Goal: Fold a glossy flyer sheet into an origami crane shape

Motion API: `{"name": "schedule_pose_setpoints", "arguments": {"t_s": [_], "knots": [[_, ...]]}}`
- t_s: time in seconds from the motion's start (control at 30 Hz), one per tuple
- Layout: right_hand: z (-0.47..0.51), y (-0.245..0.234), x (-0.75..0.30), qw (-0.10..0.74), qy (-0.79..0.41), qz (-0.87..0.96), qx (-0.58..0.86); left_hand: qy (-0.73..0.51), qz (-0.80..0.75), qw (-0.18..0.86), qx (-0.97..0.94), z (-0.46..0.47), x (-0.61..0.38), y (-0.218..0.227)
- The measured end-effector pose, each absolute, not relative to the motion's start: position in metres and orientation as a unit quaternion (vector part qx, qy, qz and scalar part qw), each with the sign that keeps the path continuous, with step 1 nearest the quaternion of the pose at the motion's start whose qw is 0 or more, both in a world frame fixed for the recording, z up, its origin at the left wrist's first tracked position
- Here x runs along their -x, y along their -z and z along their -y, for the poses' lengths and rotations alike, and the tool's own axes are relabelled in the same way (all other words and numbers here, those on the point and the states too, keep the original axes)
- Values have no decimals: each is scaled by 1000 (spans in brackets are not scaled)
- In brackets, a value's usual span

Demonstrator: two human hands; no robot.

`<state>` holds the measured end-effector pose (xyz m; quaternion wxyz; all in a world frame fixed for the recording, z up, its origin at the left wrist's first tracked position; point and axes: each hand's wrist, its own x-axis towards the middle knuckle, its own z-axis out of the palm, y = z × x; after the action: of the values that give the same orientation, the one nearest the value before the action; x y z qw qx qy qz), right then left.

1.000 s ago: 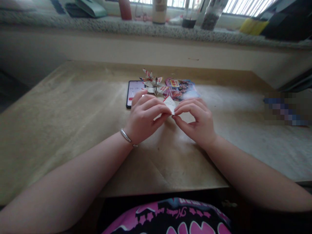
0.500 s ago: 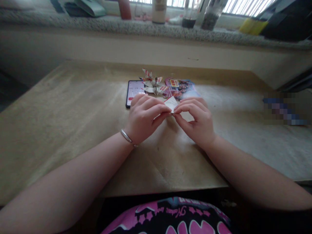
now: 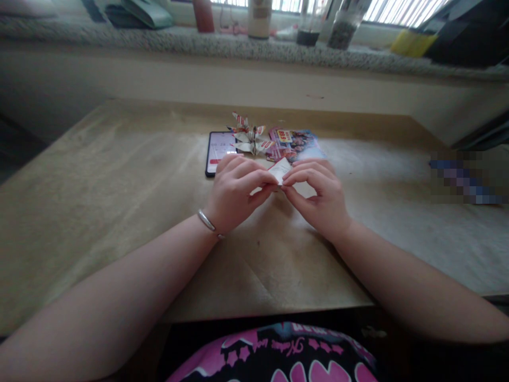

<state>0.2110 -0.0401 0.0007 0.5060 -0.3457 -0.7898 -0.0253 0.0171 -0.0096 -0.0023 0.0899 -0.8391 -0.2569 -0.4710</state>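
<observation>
A small folded piece of white paper with a red edge is pinched between both hands above the table. My left hand, with a silver bracelet on its wrist, grips the paper's left side with curled fingers. My right hand pinches the right side between thumb and forefinger. Just behind the hands lie finished folded paper cranes, partly on a phone with a lit screen.
A stack of printed colour leaflets lies behind my right hand. The table is covered in brown paper. A stone sill at the back carries bottles and jars. A blurred patch sits at the right edge.
Both hands and the paper have shifted very slightly away from me. The grip is the same.
</observation>
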Motion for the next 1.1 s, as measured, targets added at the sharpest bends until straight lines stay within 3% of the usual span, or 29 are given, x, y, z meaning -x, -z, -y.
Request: {"name": "schedule_pose_setpoints", "arguments": {"t_s": [0.87,1.1], "knots": [[41,-1,-207,493,0,800,342,443,277,57,851,13,-17,3],[39,3,-206,479,-4,804,354,405,272,104,867,14,-17,2]]}}
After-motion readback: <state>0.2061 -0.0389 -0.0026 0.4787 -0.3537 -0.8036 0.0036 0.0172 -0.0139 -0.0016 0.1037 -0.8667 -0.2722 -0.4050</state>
